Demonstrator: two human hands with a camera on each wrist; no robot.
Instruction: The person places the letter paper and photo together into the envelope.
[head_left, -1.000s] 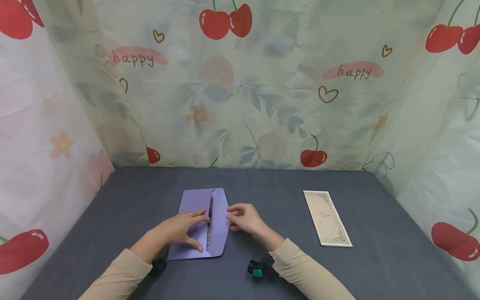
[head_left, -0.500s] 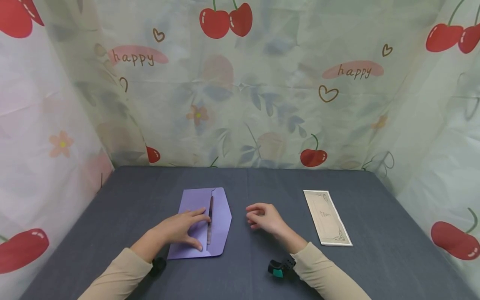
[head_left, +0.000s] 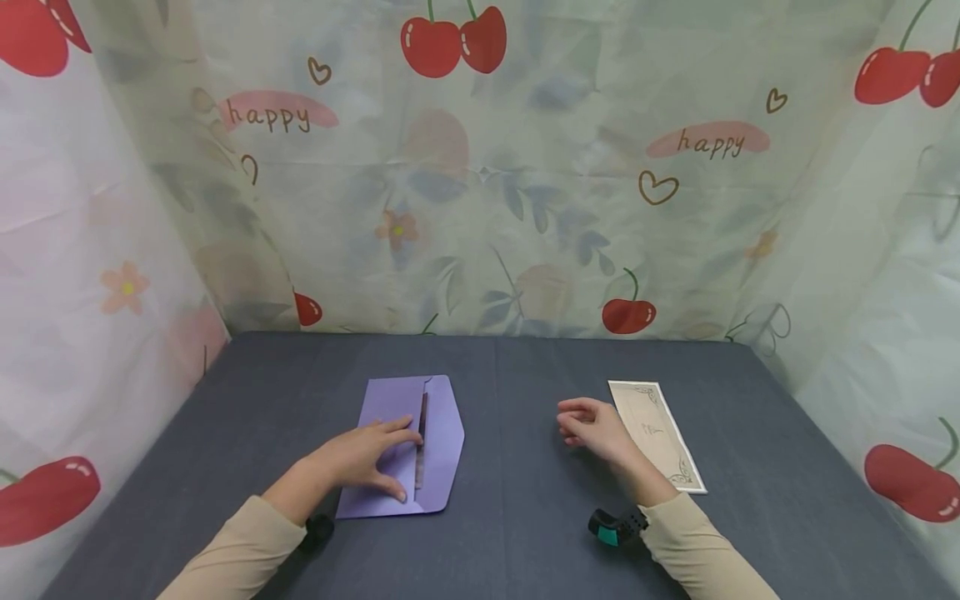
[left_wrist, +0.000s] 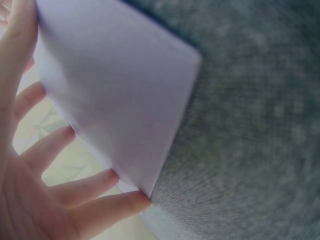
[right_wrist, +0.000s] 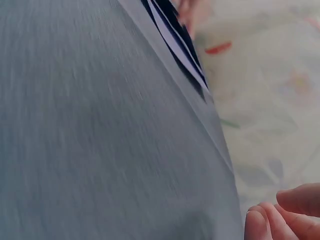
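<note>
1. Resting on the purple envelope (head_left: 396, 400), the left hand (head_left: 367, 454) has its fingers spread and relaxed; it presses from above and does not grasp.
2. This envelope lies flat on the dark grey desk (head_left: 517, 383), to the left of the middle, with its pointed flap (head_left: 448, 446) unfolded toward the right.
3. In its long slot, beside the fingertips of the left hand, a narrow dark brown strip (head_left: 419, 473) is visible; what it belongs to, I cannot tell.
4. The right hand (head_left: 596, 427) is released, with fingers loosely bent, and it is well apart from the envelope.
5. Just beside it, a beige card (head_left: 660, 433) with pale border and corner ornaments lies slanted on the desk; the wrist covers a part of it, and whether they touch, I cannot tell.
6. Both arms wear beige sleeves (head_left: 708, 546), and at the right wrist hangs a black device (head_left: 615, 527) with a teal patch.
7. Behind the desk hangs a curtain (head_left: 525, 125) printed with cherries.
</note>
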